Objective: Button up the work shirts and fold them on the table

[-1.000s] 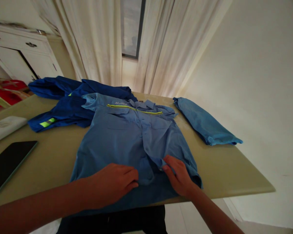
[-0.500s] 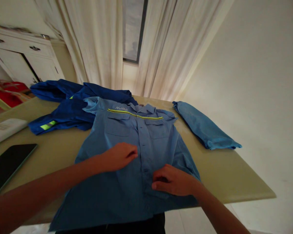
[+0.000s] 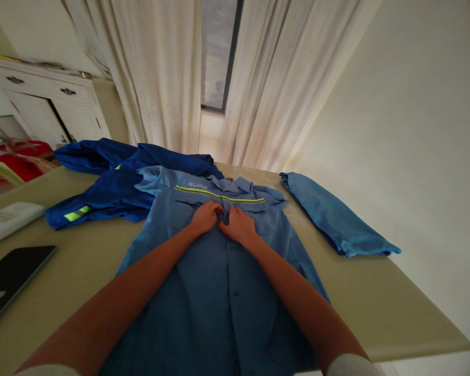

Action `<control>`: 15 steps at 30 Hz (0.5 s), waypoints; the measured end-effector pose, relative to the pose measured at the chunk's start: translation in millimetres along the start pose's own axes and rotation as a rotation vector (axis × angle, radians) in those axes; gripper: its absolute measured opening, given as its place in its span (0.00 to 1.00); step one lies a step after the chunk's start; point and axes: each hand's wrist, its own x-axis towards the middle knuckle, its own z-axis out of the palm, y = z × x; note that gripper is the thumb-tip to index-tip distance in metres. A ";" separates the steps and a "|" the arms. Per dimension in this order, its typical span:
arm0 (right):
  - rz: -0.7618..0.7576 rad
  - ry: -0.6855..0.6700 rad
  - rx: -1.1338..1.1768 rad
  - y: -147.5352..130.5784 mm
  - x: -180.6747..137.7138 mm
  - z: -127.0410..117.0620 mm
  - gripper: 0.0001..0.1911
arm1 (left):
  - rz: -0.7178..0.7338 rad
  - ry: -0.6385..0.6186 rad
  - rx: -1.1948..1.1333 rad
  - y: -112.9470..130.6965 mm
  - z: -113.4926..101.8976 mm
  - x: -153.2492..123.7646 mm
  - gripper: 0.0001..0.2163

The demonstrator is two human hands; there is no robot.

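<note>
A light blue work shirt (image 3: 196, 282) lies front up on the table, its collar at the far end and a yellow stripe across the chest. Just under that stripe, my left hand (image 3: 207, 215) pinches the button front from the left side. My right hand (image 3: 238, 224) grips the same front edge from the right, close to the other hand. The fingertips partly hide the cloth and any button between them. Lower buttons show on the placket below my wrists.
Dark blue clothing (image 3: 102, 193) with a reflective strip lies at the back left. Folded blue trousers or similar cloth (image 3: 332, 214) rest on the right of the table (image 3: 391, 308). A black tablet-like device (image 3: 15, 277) and a white box-like object (image 3: 11, 222) are at the left.
Both hands have moved up the shirt from its lower half to the chest and come together at the button front, where their fingers now grip the cloth.
</note>
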 end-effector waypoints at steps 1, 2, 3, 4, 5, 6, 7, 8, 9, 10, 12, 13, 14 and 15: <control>0.005 0.020 0.004 1.9 -0.8 3.9 0.21 | 0.029 0.012 -0.032 -3.9 2.3 -0.8 0.19; 0.009 0.042 0.007 4.6 -1.7 7.5 0.18 | 0.056 0.021 -0.062 -6.8 4.4 -1.4 0.19; 0.009 0.062 0.010 8.1 -2.1 11.0 0.16 | 0.078 0.028 -0.085 -8.6 6.3 -1.8 0.19; 0.002 0.083 0.022 12.2 -1.7 14.3 0.14 | 0.091 0.031 -0.097 -9.3 7.8 -2.1 0.19; -0.011 0.105 0.049 16.9 -0.2 17.5 0.13 | 0.098 0.033 -0.100 -9.0 8.8 -2.4 0.20; -0.028 0.125 0.095 21.8 2.2 20.7 0.12 | 0.099 0.036 -0.095 -8.1 9.2 -2.5 0.19; -0.041 0.141 0.159 27.0 5.5 23.8 0.12 | 0.098 0.039 -0.083 -7.1 9.1 -2.6 0.19; -0.049 0.152 0.238 32.0 9.1 26.8 0.11 | 0.099 0.039 -0.069 -6.2 8.5 -2.6 0.18; -0.052 0.161 0.324 36.8 12.8 29.6 0.11 | 0.106 0.034 -0.061 -5.8 7.4 -2.4 0.16; -0.056 0.168 0.411 41.0 16.3 32.1 0.11 | 0.118 0.024 -0.060 -6.1 6.0 -2.2 0.14; -0.078 0.185 0.562 47.5 21.4 35.9 0.11 | 0.159 -0.013 -0.077 -8.6 3.0 -1.3 0.09; -0.092 0.200 0.621 49.6 22.8 37.0 0.12 | 0.183 -0.035 -0.088 -10.4 1.5 -0.6 0.08; -0.107 0.214 0.666 51.1 23.5 37.5 0.12 | 0.201 -0.053 -0.096 -12.3 0.2 0.2 0.08; -0.119 0.227 0.699 52.1 23.6 37.4 0.12 | 0.211 -0.067 -0.099 -14.0 -1.0 1.3 0.07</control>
